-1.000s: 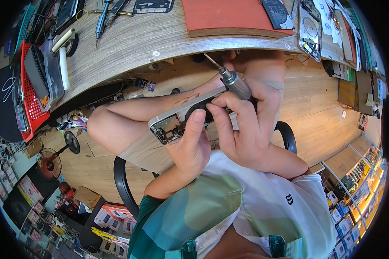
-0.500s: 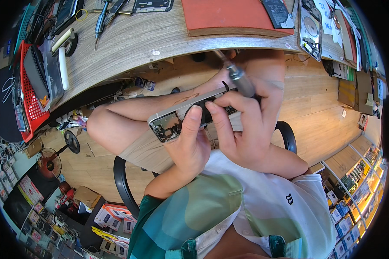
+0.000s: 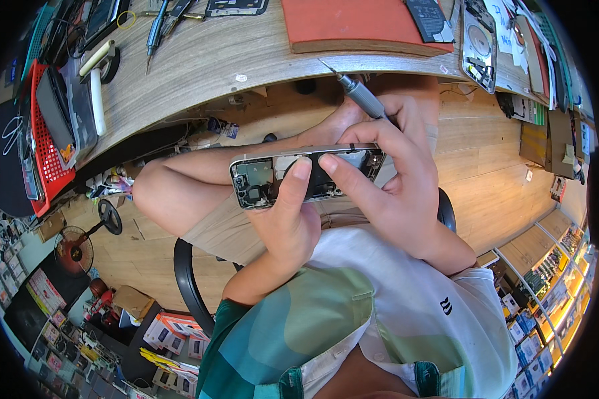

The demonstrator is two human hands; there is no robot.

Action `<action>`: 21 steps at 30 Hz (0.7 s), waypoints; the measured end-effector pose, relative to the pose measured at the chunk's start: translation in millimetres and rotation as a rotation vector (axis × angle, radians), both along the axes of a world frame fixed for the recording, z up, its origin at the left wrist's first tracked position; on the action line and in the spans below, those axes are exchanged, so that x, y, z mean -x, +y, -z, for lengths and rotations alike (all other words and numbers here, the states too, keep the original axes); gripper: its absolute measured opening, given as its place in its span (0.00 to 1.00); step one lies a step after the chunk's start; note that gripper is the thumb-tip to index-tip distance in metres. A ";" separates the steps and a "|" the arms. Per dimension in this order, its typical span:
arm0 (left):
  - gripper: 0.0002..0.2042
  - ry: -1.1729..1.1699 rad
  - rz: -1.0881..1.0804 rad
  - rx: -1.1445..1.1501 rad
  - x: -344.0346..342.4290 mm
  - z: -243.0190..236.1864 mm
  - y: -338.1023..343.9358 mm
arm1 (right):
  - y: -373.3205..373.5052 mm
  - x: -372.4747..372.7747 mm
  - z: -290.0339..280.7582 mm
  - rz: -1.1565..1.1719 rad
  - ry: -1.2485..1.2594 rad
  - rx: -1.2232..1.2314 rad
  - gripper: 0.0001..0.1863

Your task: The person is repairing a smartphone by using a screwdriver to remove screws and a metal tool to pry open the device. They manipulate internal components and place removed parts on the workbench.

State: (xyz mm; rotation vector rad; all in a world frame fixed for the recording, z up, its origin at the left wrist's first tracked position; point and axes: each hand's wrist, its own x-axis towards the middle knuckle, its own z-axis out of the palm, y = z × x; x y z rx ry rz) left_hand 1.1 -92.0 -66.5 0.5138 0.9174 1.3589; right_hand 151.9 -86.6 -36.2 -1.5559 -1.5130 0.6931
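phone is at centre, over the lap, off the bench, long side roughly 9-to-3. both grips clamped on it: left hand with its thumb inside, fingers hidden underneath; right hand with its thumb just beside, on the 3 o'clock side, fingers behind the far edge. same hand also pins the grey driver, tip toward 10 o'clock, clear of the phone.

progress, my read: mid-job. done: phone's opened, innards bare at the 9 o'clock end. left: closing it up, at least. can't tell if anything inside is loose or fixed; thumbs hide too much.

text: small black logo on the shirt. black pack on the red book, 1 o'clock, has pale print i can't read. papers at 2 o'clock: blue marks, illegible.
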 end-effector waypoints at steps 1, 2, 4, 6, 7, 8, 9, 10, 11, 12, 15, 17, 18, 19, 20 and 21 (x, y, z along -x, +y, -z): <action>0.12 -0.005 -0.020 0.025 1.5 3.5 -2.5 | -0.6 -0.1 -0.6 -0.012 0.009 0.013 0.15; 0.11 -0.009 -0.040 0.050 2.9 6.6 -4.6 | -1.0 0.0 -1.0 -0.023 0.019 0.026 0.14; 0.10 -0.013 -0.057 0.072 2.9 6.9 -4.4 | -0.8 -0.1 -1.4 -0.025 0.028 0.035 0.14; 0.09 -0.012 -0.051 0.066 1.1 3.3 -1.1 | -0.7 -0.4 -2.1 -0.030 0.043 0.057 0.14; 0.09 -0.013 -0.049 0.069 0.8 1.9 -0.6 | -0.9 -0.7 -2.9 -0.034 0.053 0.074 0.14; 0.10 -0.015 -0.047 0.073 0.5 0.6 -0.2 | -1.0 -0.7 -3.1 -0.038 0.064 0.091 0.14; 0.10 -0.016 -0.045 0.077 0.5 -0.2 0.0 | -1.0 -0.5 -2.9 -0.035 0.097 0.100 0.14; 0.10 -0.002 -0.042 0.086 1.0 0.2 -0.6 | -1.1 -0.3 -2.3 -0.032 0.131 0.108 0.13; 0.11 0.012 -0.038 0.095 2.0 1.5 -1.6 | -1.1 -0.1 -2.0 -0.029 0.165 0.116 0.13; 0.11 0.027 -0.034 0.104 2.9 2.9 -2.4 | -1.1 0.1 -2.5 -0.029 0.178 0.130 0.13; 0.13 0.038 -0.030 0.105 5.3 6.4 -3.7 | -0.5 -0.2 -5.2 -0.033 0.213 0.169 0.13; 0.14 0.040 -0.028 0.109 6.2 7.3 -4.6 | 0.4 -1.6 -6.5 -0.044 0.229 0.187 0.13; 0.14 0.040 -0.025 0.110 6.4 7.6 -4.9 | 0.9 -2.4 -6.5 -0.050 0.214 0.187 0.12; 0.14 0.043 -0.019 0.113 6.7 7.4 -4.9 | 1.3 -3.4 -6.3 -0.056 0.199 0.187 0.12; 0.14 0.046 -0.013 0.115 7.0 7.1 -4.7 | 1.5 -4.3 -6.4 -0.062 0.184 0.187 0.12; 0.15 0.048 -0.007 0.118 7.3 6.6 -4.7 | 1.5 -5.3 -7.1 -0.067 0.182 0.210 0.12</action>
